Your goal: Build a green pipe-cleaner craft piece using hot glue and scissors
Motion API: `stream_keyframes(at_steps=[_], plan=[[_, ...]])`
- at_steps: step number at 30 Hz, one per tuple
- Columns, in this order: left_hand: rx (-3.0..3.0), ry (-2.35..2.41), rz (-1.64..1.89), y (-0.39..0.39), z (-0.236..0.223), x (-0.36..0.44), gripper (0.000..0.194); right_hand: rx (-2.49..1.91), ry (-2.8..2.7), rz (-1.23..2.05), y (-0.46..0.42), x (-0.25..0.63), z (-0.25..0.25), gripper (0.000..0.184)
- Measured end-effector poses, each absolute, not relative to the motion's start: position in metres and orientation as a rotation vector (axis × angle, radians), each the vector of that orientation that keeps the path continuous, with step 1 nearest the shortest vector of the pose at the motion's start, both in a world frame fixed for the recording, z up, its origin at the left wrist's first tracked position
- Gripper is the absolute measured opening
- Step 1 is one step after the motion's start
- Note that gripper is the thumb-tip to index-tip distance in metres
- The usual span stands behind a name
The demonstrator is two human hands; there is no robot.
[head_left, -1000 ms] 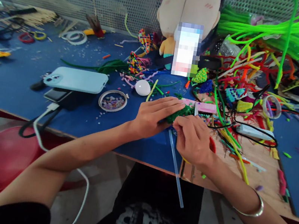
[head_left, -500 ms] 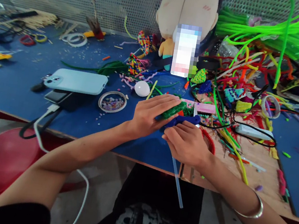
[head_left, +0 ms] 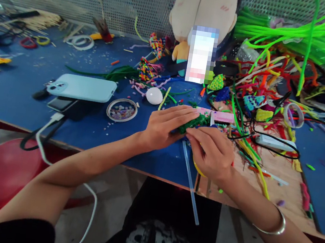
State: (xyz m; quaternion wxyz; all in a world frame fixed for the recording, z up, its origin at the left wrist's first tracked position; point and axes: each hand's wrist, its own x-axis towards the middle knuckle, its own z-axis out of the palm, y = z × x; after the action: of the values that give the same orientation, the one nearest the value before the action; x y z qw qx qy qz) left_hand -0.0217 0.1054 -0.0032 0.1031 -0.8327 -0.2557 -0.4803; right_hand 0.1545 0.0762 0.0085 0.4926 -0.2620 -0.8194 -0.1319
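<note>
My left hand (head_left: pixel 166 125) is closed round a dark green fuzzy piece (head_left: pixel 195 122), its fingers lying over the far side. My right hand (head_left: pixel 215 150) has its fingertips pinched against the near right edge of that piece. Under the right fingers, a blue object is mostly hidden; a bit of yellow (head_left: pixel 199 169) shows below the palm. A clear glue stick (head_left: pixel 191 183) slants from beneath the hands past the table's front edge. Just beyond the hands lies a pink strip (head_left: pixel 225 117), with a small white pointed piece (head_left: pixel 212 119) before it.
Left of my hands are a white egg-shaped object (head_left: pixel 154 95), a round dish of beads (head_left: pixel 121 117) and a light blue phone (head_left: pixel 86 88). A lit phone (head_left: pixel 199 57) leans on a plush doll (head_left: pixel 203 9). Tangled pipe cleaners (head_left: pixel 268 76) heap up at right.
My right hand has shifted from the blue object onto the edge of the green piece, its fingers now pinched there. The blue object has dropped mostly out of sight. The left hand barely moved.
</note>
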Motion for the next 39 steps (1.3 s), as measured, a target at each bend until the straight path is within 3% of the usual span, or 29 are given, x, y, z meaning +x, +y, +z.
stream_keyframes(at_steps=[8,18,24,32,39], plan=[[-2.487,-0.684,-1.421,0.106,-0.005,-0.021,0.035,-0.618,-2.044,-0.392,0.08,0.152,0.013,0.008],[-2.544,-0.716,-1.565,0.101,-0.003,-0.014,0.027,-0.516,-2.101,-0.508,0.082,0.153,0.013,0.018],[-2.407,-1.081,-1.627,0.108,0.0,-0.017,0.025,-0.425,-2.273,-0.442,0.072,0.15,0.014,0.017],[-2.365,-0.899,-1.595,0.109,0.0,-0.017,0.026,-0.599,-2.443,-0.391,0.073,0.145,0.009,0.02],[-2.394,-0.826,-1.583,0.108,0.0,-0.019,0.029,-0.598,-2.266,-0.338,0.076,0.148,0.011,0.033]])
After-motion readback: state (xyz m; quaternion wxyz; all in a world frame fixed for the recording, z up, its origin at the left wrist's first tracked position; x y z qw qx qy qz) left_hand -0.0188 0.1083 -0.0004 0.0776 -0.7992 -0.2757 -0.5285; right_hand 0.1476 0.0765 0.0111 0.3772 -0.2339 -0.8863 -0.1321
